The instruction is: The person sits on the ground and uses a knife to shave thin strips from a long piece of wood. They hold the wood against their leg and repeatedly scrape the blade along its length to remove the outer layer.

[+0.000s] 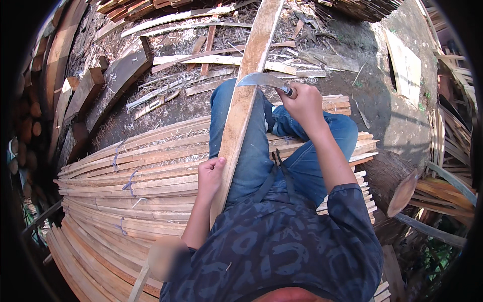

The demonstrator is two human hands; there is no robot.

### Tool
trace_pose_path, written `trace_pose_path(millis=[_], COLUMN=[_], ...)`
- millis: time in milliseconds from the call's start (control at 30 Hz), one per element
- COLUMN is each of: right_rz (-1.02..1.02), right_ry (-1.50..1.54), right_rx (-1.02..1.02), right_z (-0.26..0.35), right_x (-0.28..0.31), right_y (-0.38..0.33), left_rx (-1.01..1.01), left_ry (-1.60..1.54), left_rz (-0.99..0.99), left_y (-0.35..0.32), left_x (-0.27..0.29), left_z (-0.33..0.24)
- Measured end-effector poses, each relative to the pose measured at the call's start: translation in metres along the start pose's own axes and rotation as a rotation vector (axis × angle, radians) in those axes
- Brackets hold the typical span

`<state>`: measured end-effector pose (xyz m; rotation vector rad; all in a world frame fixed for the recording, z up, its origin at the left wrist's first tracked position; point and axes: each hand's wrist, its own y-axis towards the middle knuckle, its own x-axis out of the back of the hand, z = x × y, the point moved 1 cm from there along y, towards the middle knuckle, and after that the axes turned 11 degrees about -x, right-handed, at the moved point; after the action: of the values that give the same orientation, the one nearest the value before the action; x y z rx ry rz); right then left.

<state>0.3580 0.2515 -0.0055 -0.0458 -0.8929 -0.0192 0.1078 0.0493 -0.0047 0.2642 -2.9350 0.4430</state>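
Observation:
A long wooden plank (246, 90) slants across my left thigh, its near end reaching my waist and its far end leaving the view at the top. My left hand (211, 173) is closed round the plank's left edge, thumb on its face. In my right hand (302, 104) is the dark handle of a knife with a curved blade (259, 79). The blade lies across the plank's upper face beyond my knee, touching or just over it; which of these I cannot tell. My fingers wrap fully round the handle.
Bundles of thin wooden slats (151, 176) tied with cord lie beneath and left of my legs. Loose strips (201, 60) and shavings cover the ground ahead. Thick dark beams (121, 75) stand at the left. A log (402, 194) lies at the right, and a pale board (402, 65) farther off.

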Motion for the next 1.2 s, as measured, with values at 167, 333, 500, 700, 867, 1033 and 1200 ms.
trace_pose_path(millis=[167,333,500,700,867,1033,1200], right_rz=[-0.02,-0.118,-0.176,-0.199,-0.029,-0.095,-0.177], right_ry=[-0.231,-0.302,-0.292,-0.251,-0.275,-0.361,-0.263], right_rx=[-0.028,0.034,-0.038,-0.082,-0.035,-0.037,-0.594], right_z=[0.017,0.012,-0.001,-0.002,0.02,0.03,-0.121], right_x=[0.017,0.015,0.006,0.002,0.0,0.019,0.061], right_y=[0.036,0.058,0.075,0.066,0.028,0.052,0.132], left_rx=[0.035,-0.009,-0.002,-0.005,0.026,-0.002,-0.024], left_ry=[-0.002,-0.042,-0.028,-0.006,0.025,0.013,0.002], left_rz=[-0.023,0.017,0.004,0.01,0.015,0.005,0.042], left_y=[-0.001,0.0,0.0,0.0,-0.002,-0.001,0.002], left_x=[-0.002,-0.002,-0.007,-0.006,-0.001,0.0,-0.004], left_z=[-0.002,-0.002,-0.015,-0.011,-0.001,-0.007,0.002])
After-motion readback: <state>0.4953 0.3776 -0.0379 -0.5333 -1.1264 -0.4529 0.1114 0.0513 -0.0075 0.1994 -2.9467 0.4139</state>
